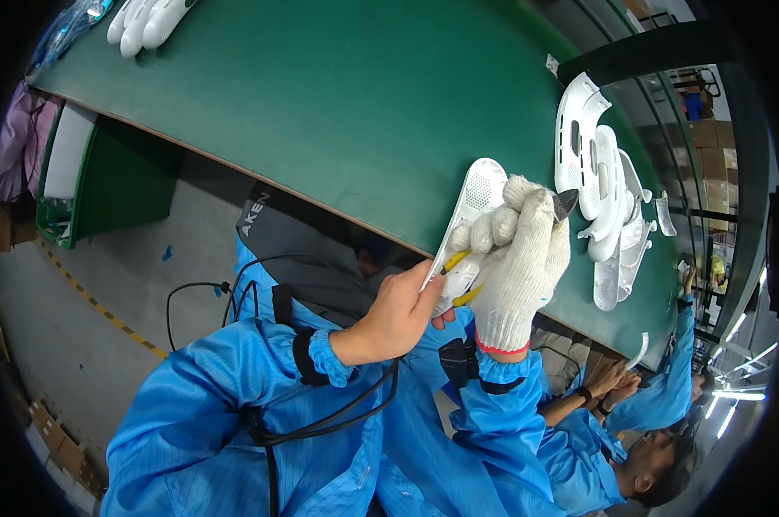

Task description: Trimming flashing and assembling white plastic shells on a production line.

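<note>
Far corner on the left of the green bench [338, 95] has a little bunch of white plastic pieces [144, 19] next to a clear bag [71, 21]. At the near edge, the bare left hand [398, 314] pinches a long white plastic shell [471, 220], fingers curled onto its lower end, holding it up just off the bench edge. The right hand [518, 258], in a white knit glove, is closed tight around yellow-handled cutters [566, 205], whose dark tip pokes out beside the shell's top. Further right, near the bench's right edge, sits a stack of white shells [600, 185]. Another person's hands [609, 383] show at lower right.
</note>
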Demonstrator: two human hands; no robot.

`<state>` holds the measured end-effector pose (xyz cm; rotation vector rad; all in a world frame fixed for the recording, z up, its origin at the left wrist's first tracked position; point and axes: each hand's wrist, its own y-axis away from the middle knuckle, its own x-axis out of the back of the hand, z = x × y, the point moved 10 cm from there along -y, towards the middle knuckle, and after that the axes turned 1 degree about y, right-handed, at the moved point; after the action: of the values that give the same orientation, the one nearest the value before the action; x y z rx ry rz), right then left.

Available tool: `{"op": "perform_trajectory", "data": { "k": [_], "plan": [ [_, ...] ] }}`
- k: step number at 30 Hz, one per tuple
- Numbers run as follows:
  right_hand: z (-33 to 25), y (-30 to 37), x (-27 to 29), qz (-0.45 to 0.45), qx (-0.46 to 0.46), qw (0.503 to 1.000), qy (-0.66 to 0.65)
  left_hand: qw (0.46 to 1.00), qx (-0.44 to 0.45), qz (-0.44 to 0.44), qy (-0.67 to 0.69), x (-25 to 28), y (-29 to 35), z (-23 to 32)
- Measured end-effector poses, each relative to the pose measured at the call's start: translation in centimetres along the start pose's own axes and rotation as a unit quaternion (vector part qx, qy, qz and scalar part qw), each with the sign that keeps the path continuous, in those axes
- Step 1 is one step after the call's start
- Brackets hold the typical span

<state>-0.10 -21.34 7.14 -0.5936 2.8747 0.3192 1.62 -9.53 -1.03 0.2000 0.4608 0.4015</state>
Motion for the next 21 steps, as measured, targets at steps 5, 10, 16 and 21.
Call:
{"op": "perform_trajectory", "data": {
  "k": [5, 10, 16, 21],
  "plan": [
    [-0.3, -0.4, 0.1, 0.027, 0.004, 0.999, 0.038, 1.000, 0.015, 0.002, -0.002, 0.1, 0.1, -0.1],
    [-0.2, -0.7, -0.1, 0.032, 0.008, 0.998, 0.046, 1.000, 0.011, 0.010, -0.007, 0.3, 0.2, 0.0],
    [-0.7, -1.5, 0.2, 0.024, 0.015, 1.000, 0.009, 1.000, 0.015, -0.005, 0.011, 0.3, 0.1, -0.2],
    [0.0, -0.7, 0.2, 0.026, -0.020, 0.999, -0.001, 1.000, 0.024, -0.003, -0.002, 0.3, 0.2, -0.1]
  ]
}}
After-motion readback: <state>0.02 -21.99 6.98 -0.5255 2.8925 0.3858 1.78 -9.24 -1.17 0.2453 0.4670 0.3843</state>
